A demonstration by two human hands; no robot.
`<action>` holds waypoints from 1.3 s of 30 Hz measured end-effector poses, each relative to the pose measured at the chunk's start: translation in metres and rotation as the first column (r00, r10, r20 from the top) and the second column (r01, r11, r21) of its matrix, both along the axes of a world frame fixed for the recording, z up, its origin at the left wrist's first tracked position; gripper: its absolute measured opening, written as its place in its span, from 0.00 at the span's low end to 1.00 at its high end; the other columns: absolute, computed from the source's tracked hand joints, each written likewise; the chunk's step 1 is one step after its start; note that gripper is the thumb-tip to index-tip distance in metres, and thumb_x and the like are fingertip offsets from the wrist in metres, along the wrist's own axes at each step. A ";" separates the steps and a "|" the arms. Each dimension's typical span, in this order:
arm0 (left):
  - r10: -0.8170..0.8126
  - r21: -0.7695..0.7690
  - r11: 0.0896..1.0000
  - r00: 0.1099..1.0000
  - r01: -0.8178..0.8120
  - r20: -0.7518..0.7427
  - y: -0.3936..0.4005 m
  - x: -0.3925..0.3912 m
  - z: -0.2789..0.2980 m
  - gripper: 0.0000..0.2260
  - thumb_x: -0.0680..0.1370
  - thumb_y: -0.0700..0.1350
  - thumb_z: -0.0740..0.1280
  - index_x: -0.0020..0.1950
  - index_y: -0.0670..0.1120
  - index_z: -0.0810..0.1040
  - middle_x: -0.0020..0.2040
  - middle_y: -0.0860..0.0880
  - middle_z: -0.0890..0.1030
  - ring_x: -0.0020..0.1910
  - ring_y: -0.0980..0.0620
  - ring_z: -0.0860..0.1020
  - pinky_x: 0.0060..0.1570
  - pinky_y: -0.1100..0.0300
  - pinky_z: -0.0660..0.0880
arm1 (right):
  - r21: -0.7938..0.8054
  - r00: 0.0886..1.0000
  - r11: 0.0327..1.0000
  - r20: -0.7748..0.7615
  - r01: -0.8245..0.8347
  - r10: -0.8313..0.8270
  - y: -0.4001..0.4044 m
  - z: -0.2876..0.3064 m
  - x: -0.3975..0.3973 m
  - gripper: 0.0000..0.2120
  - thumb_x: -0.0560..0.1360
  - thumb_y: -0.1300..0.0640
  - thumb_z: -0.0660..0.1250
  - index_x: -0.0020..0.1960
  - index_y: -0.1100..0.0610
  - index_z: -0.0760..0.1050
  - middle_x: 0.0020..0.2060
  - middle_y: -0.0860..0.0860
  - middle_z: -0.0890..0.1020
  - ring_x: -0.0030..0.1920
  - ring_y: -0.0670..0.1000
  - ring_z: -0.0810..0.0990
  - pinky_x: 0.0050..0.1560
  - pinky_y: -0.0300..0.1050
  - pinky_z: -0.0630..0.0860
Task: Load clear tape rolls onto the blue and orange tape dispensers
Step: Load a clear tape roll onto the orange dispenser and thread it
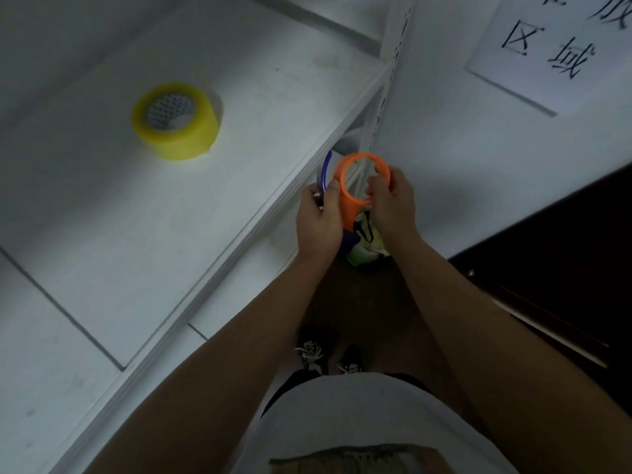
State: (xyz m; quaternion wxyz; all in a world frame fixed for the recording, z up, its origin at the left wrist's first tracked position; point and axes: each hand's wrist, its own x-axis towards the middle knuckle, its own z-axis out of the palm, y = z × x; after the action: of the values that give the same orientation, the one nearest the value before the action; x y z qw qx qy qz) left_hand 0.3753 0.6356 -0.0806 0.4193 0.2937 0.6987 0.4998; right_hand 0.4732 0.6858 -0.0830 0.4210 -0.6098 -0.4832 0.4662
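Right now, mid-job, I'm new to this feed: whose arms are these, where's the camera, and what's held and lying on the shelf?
There is no machine: these are a person's two bare arms, filmed by one camera on their head looking down. The left hand and right hand together hold an orange plastic ring-shaped tape dispenser; a blue plastic dispenser sits behind it in the left hand. On the white shelf lies one yellowish clear tape roll, untouched. Neither dispenser carries tape yet.

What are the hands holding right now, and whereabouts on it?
Both hands grip the orange dispenser: left hand on its side, right hand on the ring.
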 end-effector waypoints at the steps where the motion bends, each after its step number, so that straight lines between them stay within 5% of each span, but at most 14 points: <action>1: -0.001 0.023 1.000 1.000 0.001 -0.002 0.007 0.000 0.005 0.10 0.81 0.54 0.59 0.48 0.49 0.71 0.38 0.53 0.76 0.37 0.56 0.76 0.38 0.62 0.71 | 0.003 1.000 1.000 -0.002 0.012 -0.012 0.008 0.003 0.000 0.08 0.77 0.57 0.60 0.54 0.57 0.75 0.44 0.53 0.79 0.45 0.50 0.78 0.44 0.44 0.75; 9: 0.047 0.082 0.996 0.999 -0.047 0.012 0.049 0.001 0.009 0.12 0.80 0.56 0.59 0.51 0.47 0.71 0.38 0.53 0.76 0.37 0.54 0.75 0.39 0.58 0.72 | 0.014 0.999 1.000 -0.052 0.002 -0.001 0.048 0.005 0.003 0.10 0.76 0.55 0.62 0.56 0.56 0.74 0.44 0.51 0.79 0.42 0.48 0.79 0.42 0.45 0.76; 14: 0.195 0.052 0.980 0.981 -0.195 -0.003 0.083 0.007 0.005 0.18 0.75 0.61 0.58 0.51 0.47 0.72 0.41 0.53 0.78 0.44 0.49 0.78 0.52 0.47 0.75 | 0.026 0.974 0.988 -0.165 -0.155 0.157 0.079 0.005 0.003 0.10 0.76 0.59 0.62 0.53 0.47 0.73 0.44 0.45 0.79 0.43 0.47 0.79 0.42 0.41 0.76; 17: 0.279 0.023 0.960 0.960 -0.278 -0.025 0.105 0.016 0.013 0.20 0.76 0.61 0.58 0.54 0.46 0.73 0.43 0.52 0.79 0.47 0.48 0.80 0.55 0.46 0.76 | 0.023 0.937 0.961 -0.212 -0.277 0.276 0.107 0.004 0.005 0.14 0.77 0.58 0.60 0.61 0.50 0.72 0.47 0.46 0.80 0.41 0.46 0.78 0.36 0.34 0.74; 21: 0.404 -0.017 0.914 0.914 -0.404 -0.030 0.132 0.027 0.029 0.23 0.75 0.64 0.56 0.55 0.46 0.73 0.47 0.47 0.80 0.49 0.45 0.80 0.54 0.42 0.77 | -0.041 0.882 0.920 -0.306 -0.389 0.359 0.143 0.006 0.003 0.22 0.78 0.52 0.56 0.71 0.51 0.65 0.48 0.49 0.77 0.39 0.46 0.77 0.40 0.43 0.74; 24: 0.486 -0.018 0.873 0.873 -0.487 -0.043 0.142 0.022 0.037 0.20 0.78 0.62 0.55 0.53 0.47 0.73 0.46 0.46 0.79 0.47 0.46 0.80 0.52 0.45 0.78 | -0.072 0.833 0.870 -0.336 -0.487 0.438 0.160 0.019 -0.008 0.25 0.78 0.51 0.57 0.74 0.48 0.61 0.54 0.52 0.76 0.45 0.47 0.76 0.40 0.38 0.74; 27: 0.573 -0.009 0.820 0.819 -0.573 0.018 0.139 0.002 0.043 0.18 0.80 0.59 0.54 0.53 0.47 0.73 0.47 0.44 0.79 0.45 0.47 0.79 0.47 0.51 0.76 | -0.072 0.780 0.814 -0.349 -0.576 0.520 0.166 0.030 -0.027 0.20 0.78 0.52 0.59 0.70 0.49 0.67 0.51 0.54 0.78 0.41 0.46 0.78 0.32 0.32 0.74; 31: 0.688 -0.006 0.723 0.720 -0.691 0.094 0.121 -0.033 0.049 0.18 0.80 0.60 0.53 0.52 0.47 0.72 0.46 0.47 0.77 0.43 0.51 0.77 0.38 0.58 0.71 | -0.075 0.728 0.754 -0.337 -0.652 0.596 0.158 0.042 -0.062 0.12 0.78 0.51 0.61 0.61 0.52 0.70 0.42 0.51 0.78 0.36 0.47 0.79 0.37 0.39 0.75; 39: 0.793 0.003 0.588 0.577 -0.809 0.196 0.076 -0.100 0.048 0.21 0.80 0.61 0.53 0.56 0.46 0.72 0.45 0.48 0.78 0.46 0.47 0.77 0.53 0.50 0.74 | -0.040 0.606 0.608 -0.165 -0.793 0.779 0.128 0.061 -0.141 0.11 0.78 0.48 0.62 0.56 0.53 0.71 0.33 0.52 0.78 0.33 0.49 0.79 0.37 0.40 0.74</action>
State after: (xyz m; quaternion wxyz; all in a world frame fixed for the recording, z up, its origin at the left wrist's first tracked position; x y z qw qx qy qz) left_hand 0.2751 0.7115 -0.0328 0.1933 -0.0791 0.6927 0.6903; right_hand 0.3320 0.8135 -0.0225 0.1700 -0.3257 -0.6470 0.6681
